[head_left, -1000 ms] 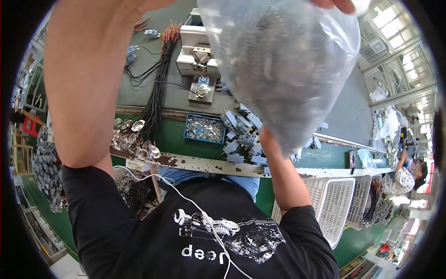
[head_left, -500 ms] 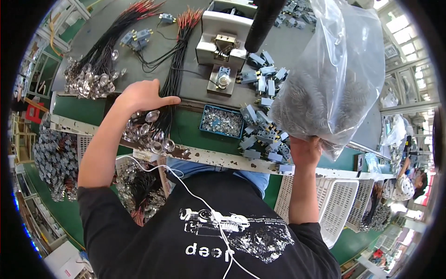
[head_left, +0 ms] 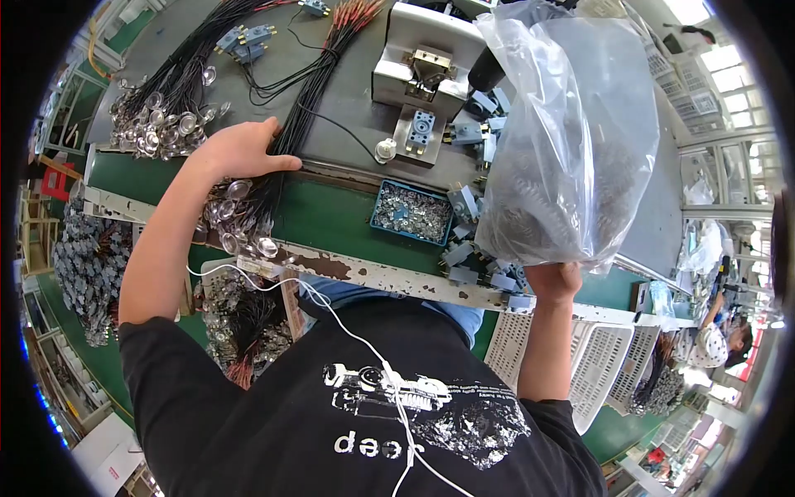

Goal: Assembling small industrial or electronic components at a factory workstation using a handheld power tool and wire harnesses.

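Observation:
My left hand [head_left: 244, 151] is closed around a bundle of black wires [head_left: 308, 103], thumb across it. Red tips are at the bundle's far end and shiny round metal caps [head_left: 236, 217] at its near end. A clear plastic bag [head_left: 571, 141] of coiled metal springs bulges over the right of the bench; my right hand [head_left: 556, 282] grips it from beneath, fingers partly hidden. Between my hands stands a metal press fixture [head_left: 424, 70] with a grey-blue plastic block [head_left: 421, 128] on its seat. One round metal cap [head_left: 386, 150] on a black wire lies beside that seat.
A blue tray [head_left: 411, 214] of small metal pieces sits by the bench's chipped front edge [head_left: 364, 271]. Grey-blue blocks [head_left: 464, 203] lie partly behind the bag. Another wire bundle [head_left: 170, 83] rests at far left. White baskets [head_left: 598, 364] stand below; another person [head_left: 719, 341] is far right.
The bag has shifted left and stands more upright, covering more grey-blue blocks. The round cap formerly on the seated block now lies left of it. My left hand still holds the bundle.

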Available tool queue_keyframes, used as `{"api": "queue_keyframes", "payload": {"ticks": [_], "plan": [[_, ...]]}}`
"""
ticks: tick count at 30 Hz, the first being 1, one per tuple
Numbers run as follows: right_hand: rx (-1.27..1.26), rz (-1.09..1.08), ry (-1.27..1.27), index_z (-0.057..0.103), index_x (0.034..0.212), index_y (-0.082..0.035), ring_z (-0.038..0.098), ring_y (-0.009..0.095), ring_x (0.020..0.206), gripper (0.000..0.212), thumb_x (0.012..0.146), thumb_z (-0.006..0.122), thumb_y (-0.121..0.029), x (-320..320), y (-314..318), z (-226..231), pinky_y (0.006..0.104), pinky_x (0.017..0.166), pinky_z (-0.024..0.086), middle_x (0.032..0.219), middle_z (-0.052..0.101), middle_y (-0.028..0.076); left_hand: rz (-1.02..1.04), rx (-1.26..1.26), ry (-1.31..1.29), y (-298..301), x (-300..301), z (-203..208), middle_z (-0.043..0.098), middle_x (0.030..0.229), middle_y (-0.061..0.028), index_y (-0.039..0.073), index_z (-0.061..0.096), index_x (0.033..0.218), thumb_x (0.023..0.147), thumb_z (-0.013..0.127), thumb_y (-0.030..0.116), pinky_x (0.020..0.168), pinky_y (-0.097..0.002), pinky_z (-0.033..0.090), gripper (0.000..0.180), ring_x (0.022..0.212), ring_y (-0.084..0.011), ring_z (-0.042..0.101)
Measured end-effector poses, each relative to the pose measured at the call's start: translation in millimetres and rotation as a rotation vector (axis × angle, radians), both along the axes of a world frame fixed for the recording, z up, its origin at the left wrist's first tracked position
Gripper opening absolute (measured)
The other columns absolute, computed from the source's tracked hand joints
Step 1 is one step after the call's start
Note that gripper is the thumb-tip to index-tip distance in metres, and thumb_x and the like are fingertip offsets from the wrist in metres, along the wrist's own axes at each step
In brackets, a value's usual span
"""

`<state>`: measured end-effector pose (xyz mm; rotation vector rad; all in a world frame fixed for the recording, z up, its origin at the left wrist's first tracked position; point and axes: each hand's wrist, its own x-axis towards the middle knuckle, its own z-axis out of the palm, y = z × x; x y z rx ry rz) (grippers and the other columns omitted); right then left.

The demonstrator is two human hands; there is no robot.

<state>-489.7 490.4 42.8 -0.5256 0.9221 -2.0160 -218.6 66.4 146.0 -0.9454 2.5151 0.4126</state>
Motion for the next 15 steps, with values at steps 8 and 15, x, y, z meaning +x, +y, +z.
{"api": "queue_keyframes", "payload": {"ticks": [8,15], "plan": [[0.051,0.025,0.002,0.033,0.159,-0.012,0.038,0.036,0.148,0.097,0.078,0.080,-0.036,3.8,-10.3,11.4,0.0562,0.124,0.024,0.159,0.042,0.013,-0.410,-0.319,0.675,35.5,-24.4,12.4,0.067,0.095,-0.0081,0.012,0.069,0.105,0.079,0.079,0.021,0.085,-0.0422,0.053,0.029,0.101,-0.0291,0.065],[0.082,0.005,-0.019,0.034,0.159,-0.013,0.037,0.037,0.148,0.097,0.077,0.079,-0.038,3.2,-8.3,13.8,0.0573,0.124,0.024,0.160,0.040,0.013,-0.584,-0.318,0.601,31.0,-53.5,4.4,0.068,0.081,-0.0050,0.011,0.075,0.087,0.083,0.073,0.023,0.079,-0.0412,0.054,0.012,0.088,-0.0267,0.067]]}}
